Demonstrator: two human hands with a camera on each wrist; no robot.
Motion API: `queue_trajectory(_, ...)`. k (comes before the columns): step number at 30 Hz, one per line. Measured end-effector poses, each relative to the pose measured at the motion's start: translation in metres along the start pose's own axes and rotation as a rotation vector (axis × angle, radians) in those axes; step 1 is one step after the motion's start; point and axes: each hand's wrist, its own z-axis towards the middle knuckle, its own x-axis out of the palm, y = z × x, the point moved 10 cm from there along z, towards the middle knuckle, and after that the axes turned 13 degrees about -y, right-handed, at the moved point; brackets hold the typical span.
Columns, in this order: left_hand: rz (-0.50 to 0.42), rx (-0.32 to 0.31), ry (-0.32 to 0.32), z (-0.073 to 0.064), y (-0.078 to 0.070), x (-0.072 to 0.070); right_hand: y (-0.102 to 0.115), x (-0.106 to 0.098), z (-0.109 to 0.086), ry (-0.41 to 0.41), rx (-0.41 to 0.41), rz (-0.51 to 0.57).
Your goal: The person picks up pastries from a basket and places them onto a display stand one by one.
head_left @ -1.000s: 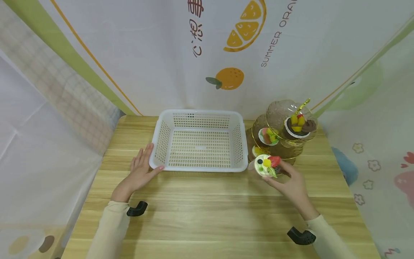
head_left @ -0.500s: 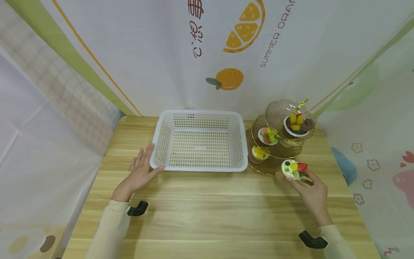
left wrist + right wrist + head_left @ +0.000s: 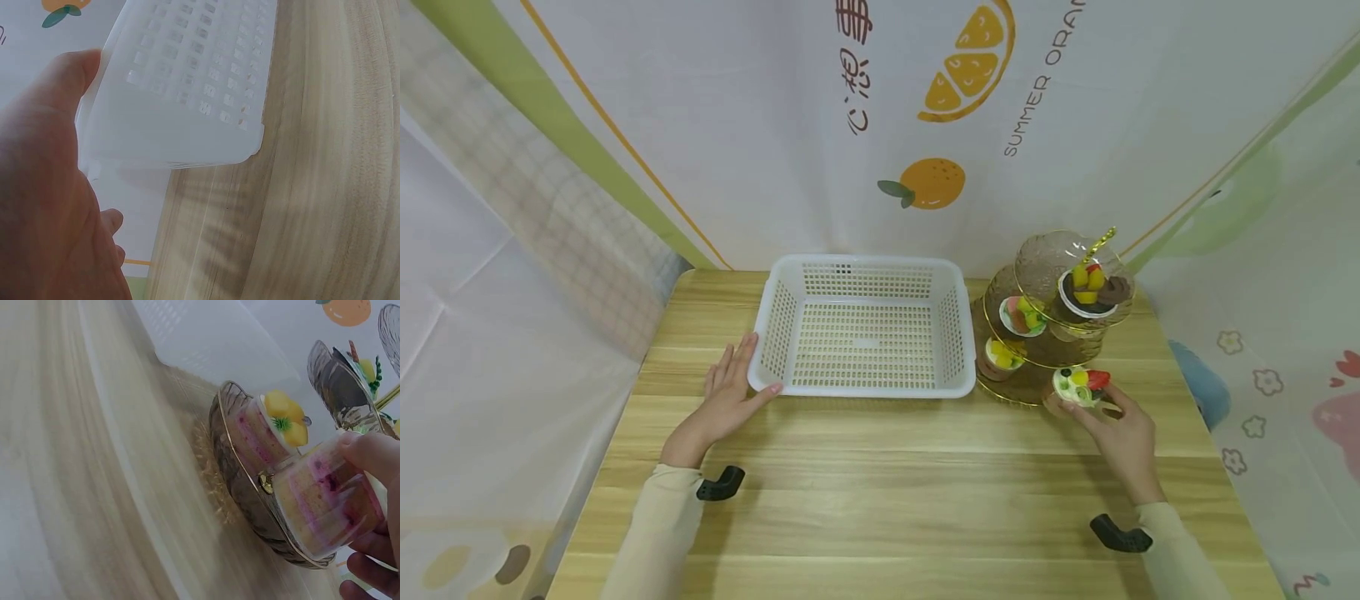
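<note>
My right hand [image 3: 1126,437] holds a clear dessert cup [image 3: 328,497] of layered pink-and-tan cake between thumb and fingers. Cream, a strawberry and other fruit top it. The cup sits right at the front rim of the lowest tier of a gold-edged tiered stand [image 3: 1017,401]. Beside it on that tier is another cake cup [image 3: 259,434] topped with yellow fruit. My left hand [image 3: 722,404] rests at the front left corner of a white plastic basket [image 3: 861,392], fingers extended along its side and thumb on the rim.
On the middle tier stands a fruit-topped cup [image 3: 1022,317]; a chocolate one [image 3: 1086,296] sits on the top tier beside the gold handle [image 3: 1102,242]. The basket stands just left of the stand on a wooden table [image 3: 880,492]. A printed cloth [image 3: 737,125] hangs behind.
My right hand has carried the cup rightward from beside the basket's corner, then slightly in and down at the lowest tier. My left hand and the basket have stayed put.
</note>
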Motion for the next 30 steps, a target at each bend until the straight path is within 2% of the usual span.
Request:
queue_trajectory(12, 0.001, -0.001, 0.006, 0.0, 0.002, 0.002, 0.005, 0.022, 0.019, 0.048, -0.055, -0.016)
queue_trajectory(19, -0.002, -0.001, 0.003, 0.001, 0.002, 0.001, 0.009, 0.025, 0.027, 0.059, -0.055, -0.034)
queue_trajectory(24, 0.0, 0.001, 0.001, 0.0, 0.002, 0.001, 0.01, 0.03, 0.031, 0.086, -0.027, -0.047)
queue_trajectory(30, -0.006, 0.003, 0.003, 0.001, 0.001, 0.002, 0.005, 0.039, 0.039, 0.035, -0.026, -0.055)
